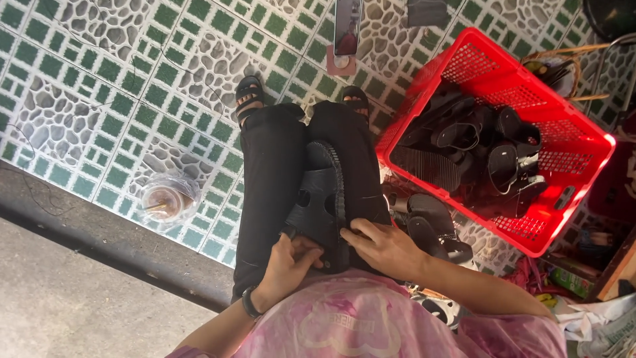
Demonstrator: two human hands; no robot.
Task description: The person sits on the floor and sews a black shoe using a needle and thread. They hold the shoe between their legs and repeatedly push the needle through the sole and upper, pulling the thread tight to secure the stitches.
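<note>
A black sandal sole lies along my lap between my black-trousered legs. My left hand grips its near end from the left, fingers curled around the strap part. My right hand presses on the sole's right edge near the heel, fingertips on the rim. A black band sits on my left wrist.
A red plastic crate holding several black sandals stands to the right. More black sandals lie on the tiled floor beside it. A plastic cup with a brown drink in a bag sits to the left. A phone lies ahead.
</note>
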